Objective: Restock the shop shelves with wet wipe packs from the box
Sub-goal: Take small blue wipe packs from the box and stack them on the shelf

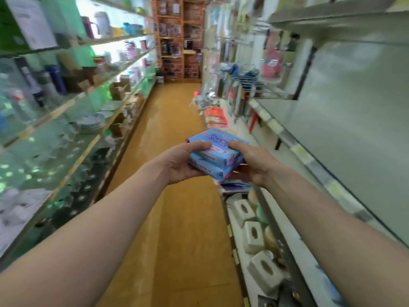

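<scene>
A small stack of blue wet wipe packs is held out in front of me over the aisle, at chest height. My left hand grips the stack's left side, thumb on top and fingers underneath. My right hand grips its right side the same way. The stack hovers beside the right-hand shelving, whose upper shelf board looks bare. The box is not in view.
Glass shelves with flasks, plates and glassware line the left. White tissue holders sit on the low right shelf, with hanging goods on hooks beyond. The orange floor runs to brick-patterned racks.
</scene>
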`<state>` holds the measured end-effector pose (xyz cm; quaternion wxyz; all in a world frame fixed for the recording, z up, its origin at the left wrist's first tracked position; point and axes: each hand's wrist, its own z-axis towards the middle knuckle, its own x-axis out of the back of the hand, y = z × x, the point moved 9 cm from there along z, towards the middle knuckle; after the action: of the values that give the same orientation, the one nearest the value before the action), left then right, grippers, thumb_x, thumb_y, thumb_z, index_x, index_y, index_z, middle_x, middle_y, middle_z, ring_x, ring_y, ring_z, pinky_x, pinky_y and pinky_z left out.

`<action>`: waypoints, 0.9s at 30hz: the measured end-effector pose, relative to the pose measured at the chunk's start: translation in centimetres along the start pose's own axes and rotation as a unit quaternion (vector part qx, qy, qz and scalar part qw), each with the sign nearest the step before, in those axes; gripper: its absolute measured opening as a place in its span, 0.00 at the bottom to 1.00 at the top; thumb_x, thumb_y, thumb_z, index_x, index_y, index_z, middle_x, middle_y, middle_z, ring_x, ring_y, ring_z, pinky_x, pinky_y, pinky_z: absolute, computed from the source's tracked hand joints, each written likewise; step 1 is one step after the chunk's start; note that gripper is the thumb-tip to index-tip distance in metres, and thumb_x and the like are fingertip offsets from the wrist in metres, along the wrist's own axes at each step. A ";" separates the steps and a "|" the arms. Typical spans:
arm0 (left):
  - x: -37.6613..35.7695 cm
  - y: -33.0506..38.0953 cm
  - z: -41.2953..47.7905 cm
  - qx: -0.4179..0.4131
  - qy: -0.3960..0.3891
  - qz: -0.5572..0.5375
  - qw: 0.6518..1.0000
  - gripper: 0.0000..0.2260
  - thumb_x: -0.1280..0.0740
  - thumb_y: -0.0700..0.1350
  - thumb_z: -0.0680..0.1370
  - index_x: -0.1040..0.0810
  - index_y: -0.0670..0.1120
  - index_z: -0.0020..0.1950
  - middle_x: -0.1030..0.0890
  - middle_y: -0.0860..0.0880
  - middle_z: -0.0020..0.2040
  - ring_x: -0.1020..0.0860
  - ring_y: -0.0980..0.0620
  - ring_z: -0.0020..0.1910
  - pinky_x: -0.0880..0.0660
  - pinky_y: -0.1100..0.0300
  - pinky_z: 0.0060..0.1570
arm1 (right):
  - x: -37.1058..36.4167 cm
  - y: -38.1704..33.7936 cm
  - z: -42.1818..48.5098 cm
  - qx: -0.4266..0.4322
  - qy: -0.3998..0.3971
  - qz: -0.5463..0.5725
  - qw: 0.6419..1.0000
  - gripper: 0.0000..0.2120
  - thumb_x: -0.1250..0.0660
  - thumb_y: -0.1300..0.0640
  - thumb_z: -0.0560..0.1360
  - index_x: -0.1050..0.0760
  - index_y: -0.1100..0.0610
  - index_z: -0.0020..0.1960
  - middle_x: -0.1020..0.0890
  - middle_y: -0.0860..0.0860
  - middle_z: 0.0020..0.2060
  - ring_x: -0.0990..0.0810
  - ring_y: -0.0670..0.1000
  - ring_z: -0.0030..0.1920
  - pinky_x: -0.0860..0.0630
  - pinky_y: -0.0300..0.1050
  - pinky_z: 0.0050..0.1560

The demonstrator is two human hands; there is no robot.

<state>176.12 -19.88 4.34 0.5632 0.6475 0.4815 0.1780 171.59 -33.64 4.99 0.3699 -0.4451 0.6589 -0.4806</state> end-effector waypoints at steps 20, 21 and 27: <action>-33.3 -3.9 7.4 0.093 -0.357 0.091 0.925 0.16 0.38 0.32 0.76 0.25 0.43 0.62 0.18 0.40 0.52 0.16 0.48 0.38 0.19 0.55 0.33 | 32.0 -4.1 -15.8 0.071 0.439 0.174 0.879 0.05 0.33 0.55 0.77 0.26 0.57 0.45 0.20 0.54 0.38 0.20 0.53 0.36 0.21 0.50 0.42; -34.0 -4.4 7.4 0.099 -0.356 0.094 0.924 0.16 0.38 0.32 0.77 0.26 0.44 0.63 0.19 0.40 0.51 0.17 0.48 0.38 0.19 0.55 0.32 | 32.7 -3.7 -17.1 0.074 0.455 0.182 0.869 0.05 0.34 0.56 0.77 0.26 0.57 0.45 0.19 0.54 0.39 0.20 0.52 0.35 0.21 0.48 0.37; -38.7 -7.6 4.8 0.119 -0.420 0.130 0.890 0.10 0.42 0.32 0.79 0.24 0.43 0.52 0.20 0.41 0.50 0.20 0.45 0.44 0.19 0.55 0.38 | 35.5 -0.2 -24.1 0.089 0.524 0.256 0.807 0.05 0.37 0.59 0.79 0.26 0.59 0.45 0.18 0.55 0.38 0.18 0.50 0.27 0.22 0.44 0.24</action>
<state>158.31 -55.22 8.13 0.6030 0.7811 0.1290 -0.0976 137.84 -59.73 9.48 0.1159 0.0949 0.7969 -0.5852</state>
